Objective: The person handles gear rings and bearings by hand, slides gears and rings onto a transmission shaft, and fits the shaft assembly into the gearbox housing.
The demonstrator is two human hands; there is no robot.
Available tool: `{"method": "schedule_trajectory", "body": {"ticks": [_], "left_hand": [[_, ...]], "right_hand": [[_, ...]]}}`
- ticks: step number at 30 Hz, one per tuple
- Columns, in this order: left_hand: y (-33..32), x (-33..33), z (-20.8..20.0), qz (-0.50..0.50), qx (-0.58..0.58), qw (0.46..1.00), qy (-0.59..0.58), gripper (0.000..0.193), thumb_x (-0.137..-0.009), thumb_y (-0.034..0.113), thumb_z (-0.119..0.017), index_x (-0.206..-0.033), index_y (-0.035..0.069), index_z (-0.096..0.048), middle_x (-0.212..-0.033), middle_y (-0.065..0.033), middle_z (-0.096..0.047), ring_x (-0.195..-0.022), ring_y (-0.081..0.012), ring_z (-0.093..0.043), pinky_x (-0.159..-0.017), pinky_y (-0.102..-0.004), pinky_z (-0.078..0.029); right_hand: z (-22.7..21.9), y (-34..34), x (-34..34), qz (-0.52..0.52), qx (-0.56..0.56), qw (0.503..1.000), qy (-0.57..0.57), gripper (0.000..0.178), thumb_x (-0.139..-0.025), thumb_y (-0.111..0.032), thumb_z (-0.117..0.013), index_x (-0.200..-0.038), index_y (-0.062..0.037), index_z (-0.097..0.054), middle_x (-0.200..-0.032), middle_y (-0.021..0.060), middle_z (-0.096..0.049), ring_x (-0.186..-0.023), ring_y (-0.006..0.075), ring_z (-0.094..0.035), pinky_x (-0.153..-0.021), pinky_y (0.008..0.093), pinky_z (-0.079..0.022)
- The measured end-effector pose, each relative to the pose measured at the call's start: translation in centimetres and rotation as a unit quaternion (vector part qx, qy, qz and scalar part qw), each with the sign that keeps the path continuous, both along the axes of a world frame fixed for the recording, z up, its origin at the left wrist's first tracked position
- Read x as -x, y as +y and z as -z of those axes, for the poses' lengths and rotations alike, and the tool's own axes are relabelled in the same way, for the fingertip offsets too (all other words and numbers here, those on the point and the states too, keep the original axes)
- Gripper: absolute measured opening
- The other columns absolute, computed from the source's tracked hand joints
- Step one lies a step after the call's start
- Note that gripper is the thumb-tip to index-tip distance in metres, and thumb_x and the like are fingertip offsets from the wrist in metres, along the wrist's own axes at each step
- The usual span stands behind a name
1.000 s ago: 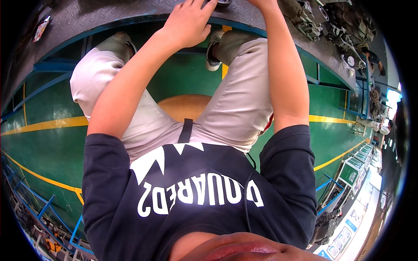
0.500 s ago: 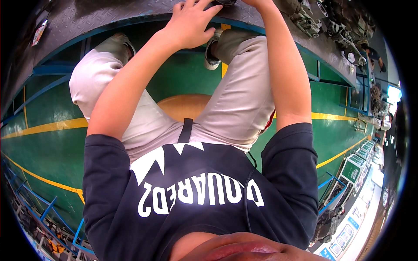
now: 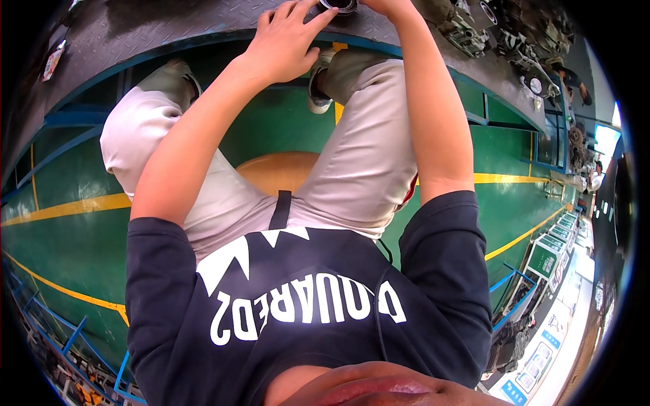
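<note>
Several fingers point(image 3: 319, 24) of the left hand point(image 3: 283, 46) were wide, one tip at the round dark part point(image 3: 342, 9); for the right hand point(image 3: 391, 6), I could not tell. Uneven pressing could slide the part.

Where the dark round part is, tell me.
The dark round part is at the head view's top edge, just right of centre, between left hand and right hand, at the bench.

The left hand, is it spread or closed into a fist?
Spread. The left hand has its fingers fanned and thumb apart, index fingertip at the round dark part.
</note>
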State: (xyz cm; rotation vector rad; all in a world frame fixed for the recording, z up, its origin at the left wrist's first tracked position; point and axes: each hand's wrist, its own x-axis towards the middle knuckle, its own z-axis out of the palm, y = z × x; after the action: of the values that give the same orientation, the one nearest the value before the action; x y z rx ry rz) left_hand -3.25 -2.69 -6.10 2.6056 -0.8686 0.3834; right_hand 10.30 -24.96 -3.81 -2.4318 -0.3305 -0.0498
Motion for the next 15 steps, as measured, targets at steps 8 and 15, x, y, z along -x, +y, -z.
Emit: {"method": "schedule_trajectory", "body": {"ticks": [8, 15], "left_hand": [[0.0, -0.4, 0.3, -0.001, -0.024, 0.999, -0.026, 0.077, -0.083, 0.021, -0.071, -0.153, 0.009, -0.043, -0.151, -0.0215, -0.042, -0.14, -0.0417, -0.039, -0.11, -0.0569, -0.035], [-0.1, -0.4, 0.3, 0.006, -0.021, 0.999, -0.036, 0.073, -0.082, 0.02, -0.07, -0.15, 0.007, -0.046, -0.152, -0.0202, -0.044, -0.14, -0.0413, -0.04, -0.111, -0.0568, -0.035]], "right_hand": [[-0.8, 0.0, 1.3, -0.031, 0.038, 0.999, 0.014, 0.027, -0.079, -0.012, -0.07, -0.103, -0.0073, -0.081, -0.092, 0.0178, -0.078, -0.084, 0.0256, -0.076, -0.083, 0.0375, -0.058], [-1.9, 0.2, 2.5, -0.029, 0.058, 0.997, -0.032, 0.026, -0.076, -0.014, -0.073, -0.099, -0.0046, -0.08, -0.086, 0.0169, -0.078, -0.078, 0.0249, -0.076, -0.078, 0.0371, -0.06]]}}
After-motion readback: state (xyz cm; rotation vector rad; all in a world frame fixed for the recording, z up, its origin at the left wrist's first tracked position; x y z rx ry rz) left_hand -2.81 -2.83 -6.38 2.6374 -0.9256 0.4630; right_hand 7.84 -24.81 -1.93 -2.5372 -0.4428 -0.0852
